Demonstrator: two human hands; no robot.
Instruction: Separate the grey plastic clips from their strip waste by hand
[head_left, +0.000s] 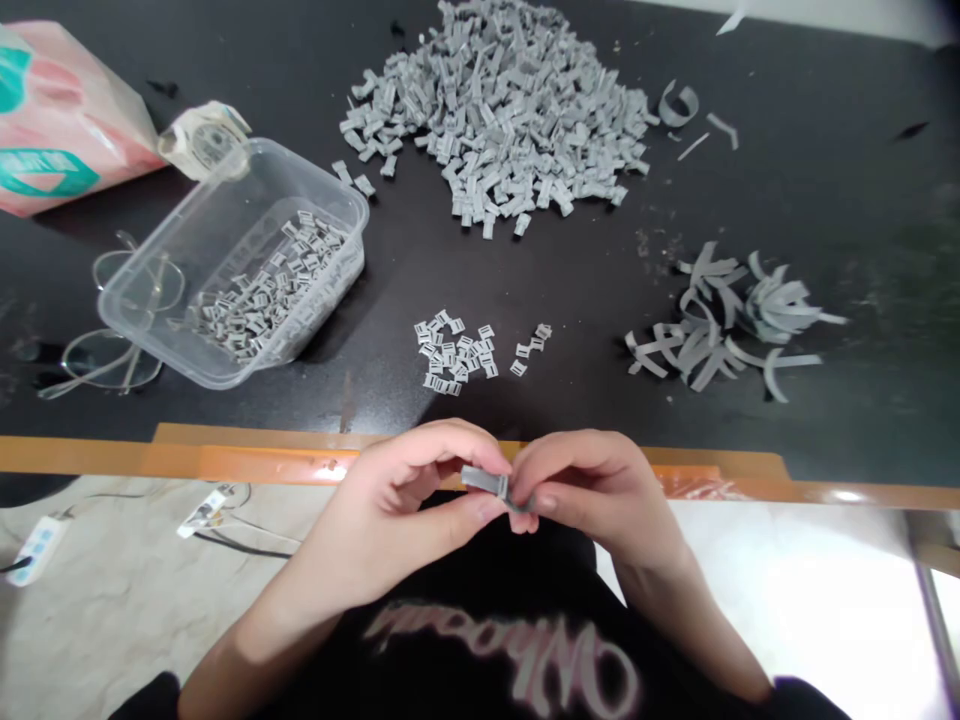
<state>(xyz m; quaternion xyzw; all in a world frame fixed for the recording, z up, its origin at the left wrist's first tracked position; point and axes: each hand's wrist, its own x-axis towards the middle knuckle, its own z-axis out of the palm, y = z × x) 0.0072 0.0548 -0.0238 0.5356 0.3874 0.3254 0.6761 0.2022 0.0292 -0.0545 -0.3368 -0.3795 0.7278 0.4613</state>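
Both hands meet at the table's front edge around one grey strip (481,479) with a small clip-like piece on it. My left hand (420,500) pinches it between thumb and fingers near the small piece. My right hand (592,490) closes on its right end, which the fingertips partly hide. Just beyond the hands lies a small group of light grey clips (455,352). Curved grey strips (712,320) lie in a loose bunch to the right. Farther back rises a big pile of grey pieces (517,110).
At the left, a clear plastic box (232,262) holds many small clips. Eyeglasses (112,358), a tape roll (204,140) and a pink package (71,120) are beside it. Orange tape (255,463) runs along the table edge. A power strip (37,550) lies on the floor.
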